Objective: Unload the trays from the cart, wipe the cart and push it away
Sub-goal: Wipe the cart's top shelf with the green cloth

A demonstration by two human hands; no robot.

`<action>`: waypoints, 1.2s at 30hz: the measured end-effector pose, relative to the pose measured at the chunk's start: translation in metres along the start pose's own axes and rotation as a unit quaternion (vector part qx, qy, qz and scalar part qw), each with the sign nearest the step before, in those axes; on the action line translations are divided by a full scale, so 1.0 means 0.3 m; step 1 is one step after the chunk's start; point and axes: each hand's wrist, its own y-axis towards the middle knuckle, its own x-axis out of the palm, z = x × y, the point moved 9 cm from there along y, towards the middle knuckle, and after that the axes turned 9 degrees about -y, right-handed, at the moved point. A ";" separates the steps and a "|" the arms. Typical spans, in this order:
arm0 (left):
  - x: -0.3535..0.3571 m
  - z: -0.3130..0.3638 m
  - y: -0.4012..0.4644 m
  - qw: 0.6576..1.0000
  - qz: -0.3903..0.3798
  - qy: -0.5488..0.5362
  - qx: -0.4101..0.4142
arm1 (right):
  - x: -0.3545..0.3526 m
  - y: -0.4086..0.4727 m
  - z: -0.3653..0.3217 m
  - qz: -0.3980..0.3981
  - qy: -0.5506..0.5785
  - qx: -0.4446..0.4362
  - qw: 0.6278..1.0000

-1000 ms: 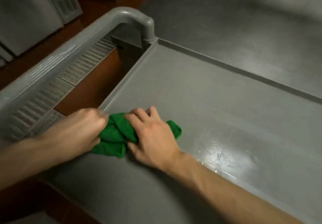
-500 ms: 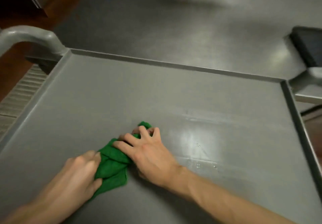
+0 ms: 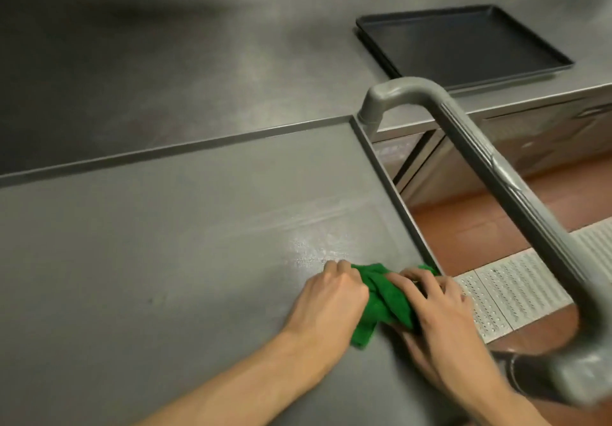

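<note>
Two hands, our left hand (image 3: 331,296) and right hand (image 3: 433,306), press the bunched green cloth (image 3: 384,296) between them against the cart shelf's (image 3: 165,260) right rim, the unwiped shelf stretching leftward.

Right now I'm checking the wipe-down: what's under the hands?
A bunched green cloth lies under the left hand and right hand, on the cart top. The surface beneath is covered.

**Cart top and counter**

The grey cart shelf (image 3: 165,260) carried a bunched green cloth (image 3: 384,300) near its right rim, beside a wet sheen. Beyond it, the steel counter (image 3: 198,61) bore 1 stack of dark trays (image 3: 463,45).
</note>
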 end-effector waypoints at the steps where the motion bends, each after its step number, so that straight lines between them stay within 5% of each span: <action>1: 0.017 0.025 -0.002 0.999 -0.006 0.009 0.031 | 0.008 -0.030 0.021 0.001 0.003 0.023 1.000; 5: 0.079 0.030 -0.018 0.994 -0.055 0.028 0.086 | 0.034 -0.071 0.030 0.020 0.015 0.095 0.995; 11: -0.009 -0.153 -0.021 0.998 0.025 0.013 0.053 | 0.037 0.050 -0.137 0.057 0.049 0.086 0.993; 25: -0.220 -0.935 -0.394 0.959 0.156 0.013 -0.236 | 0.032 0.513 -0.945 0.054 0.076 -0.158 0.983; 32: -0.095 -0.938 -0.741 0.901 0.083 -0.069 -0.421 | 0.042 0.298 -1.120 0.028 0.086 -0.300 0.950; 36: -0.041 -0.824 -0.783 0.887 0.059 -0.160 -0.430 | 0.071 0.234 -1.064 -0.114 0.196 -0.293 0.929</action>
